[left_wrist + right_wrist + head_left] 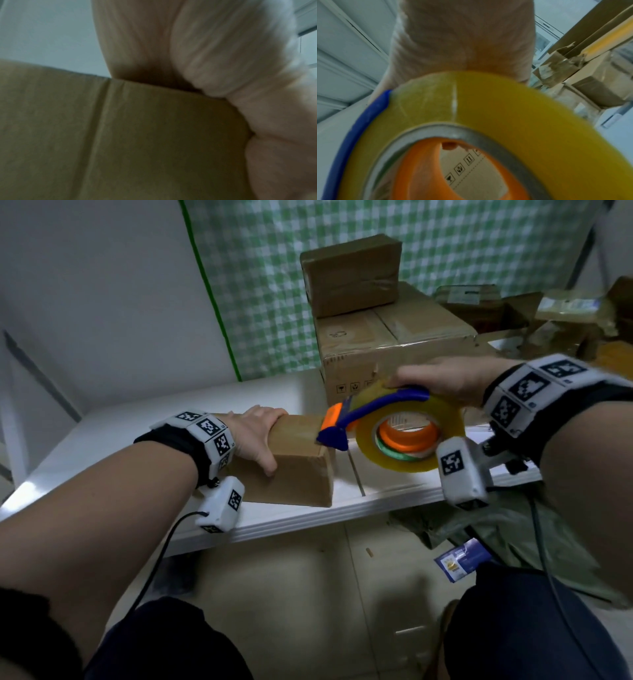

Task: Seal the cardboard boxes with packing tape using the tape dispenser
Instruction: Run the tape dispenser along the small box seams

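Small cardboard box (291, 470) lies on the white surface (102, 426), near its front edge, long axis running left to right across the view. One end face points right, toward the tape dispenser (383, 426).

Left hand (255, 436) rests over the box's left part, fingers draped across the top, thumb down the near side: a clamped grip on the box, pinning it. The left wrist view shows only palm against cardboard.

Right hand (445, 381) is wrapped over the top of the dispenser, grip closed on it. The roll (411, 436) stands on edge and the blue-and-orange cutter nose points left, meeting the box's top right edge.

Risks, as judged:
- The dispenser reaches the box at a corner rather than flat on the top; a pull from here could lay tape skewed or wrinkled.
- The holding hand lies in the likely tape path along the top. It may get taped over, or meet the cutter.
- The box is light and close to the surface's front edge. If the left hand eases, the tape's drag could slide it.

Larger boxes (394, 344) stacked behind, apart from the work.
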A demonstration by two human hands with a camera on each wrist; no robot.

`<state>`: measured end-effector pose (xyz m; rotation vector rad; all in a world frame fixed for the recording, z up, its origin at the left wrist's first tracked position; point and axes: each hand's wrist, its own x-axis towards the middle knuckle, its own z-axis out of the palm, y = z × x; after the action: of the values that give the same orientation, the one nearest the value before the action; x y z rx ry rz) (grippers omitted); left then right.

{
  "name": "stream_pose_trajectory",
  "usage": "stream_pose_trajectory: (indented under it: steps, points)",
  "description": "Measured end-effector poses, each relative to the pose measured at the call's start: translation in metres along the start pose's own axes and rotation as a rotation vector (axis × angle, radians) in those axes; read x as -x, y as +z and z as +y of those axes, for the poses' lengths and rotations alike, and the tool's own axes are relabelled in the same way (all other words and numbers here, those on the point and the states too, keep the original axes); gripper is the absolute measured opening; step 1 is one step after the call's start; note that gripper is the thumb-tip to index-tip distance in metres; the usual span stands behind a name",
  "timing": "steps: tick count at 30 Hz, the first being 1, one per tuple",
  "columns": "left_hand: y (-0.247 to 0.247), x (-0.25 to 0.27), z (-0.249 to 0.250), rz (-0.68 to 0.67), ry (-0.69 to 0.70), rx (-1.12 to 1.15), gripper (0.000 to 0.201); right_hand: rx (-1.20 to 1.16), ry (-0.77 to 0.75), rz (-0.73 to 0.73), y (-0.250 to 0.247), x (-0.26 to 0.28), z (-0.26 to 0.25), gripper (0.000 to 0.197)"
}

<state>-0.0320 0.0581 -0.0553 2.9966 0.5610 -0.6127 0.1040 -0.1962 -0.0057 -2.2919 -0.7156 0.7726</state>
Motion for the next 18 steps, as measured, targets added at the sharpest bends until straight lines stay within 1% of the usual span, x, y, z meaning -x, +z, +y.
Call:
stream_pose_trajectory:
  steps: [2, 3, 5, 8, 13, 15, 18]
  points:
    - [-0.001, 0.002, 0.002, 0.009, 0.001, -0.02, 0.114, -0.048, 0.001, 0.014, 0.003, -0.002, 0.009, 0.058]
    - [-0.001, 0.003, 0.003, 0.005, 0.0, -0.03, 0.115, -0.067, 0.001, 0.017, 0.005, -0.002, 0.011, 0.056]
    - [-0.002, 0.005, 0.007, -0.026, -0.019, -0.051, 0.123, -0.091, 0.008, 0.031, 0.009, -0.001, 0.013, 0.053]
    - [-0.002, 0.006, 0.018, -0.064, -0.024, -0.093, 0.133, -0.139, 0.022, 0.05, 0.013, -0.001, 0.014, 0.054]
    - [0.004, 0.006, 0.024, -0.041, 0.022, -0.044, 0.133, -0.218, 0.001, 0.073, 0.035, -0.002, 0.013, 0.061]
    - [0.008, 0.007, 0.022, -0.028, 0.043, -0.016, 0.134, -0.247, -0.025, 0.084, 0.052, -0.007, 0.011, 0.055]
    - [0.015, 0.008, 0.014, 0.027, 0.058, 0.015, 0.132, -0.277, -0.073, 0.071, 0.073, -0.015, 0.014, 0.045]
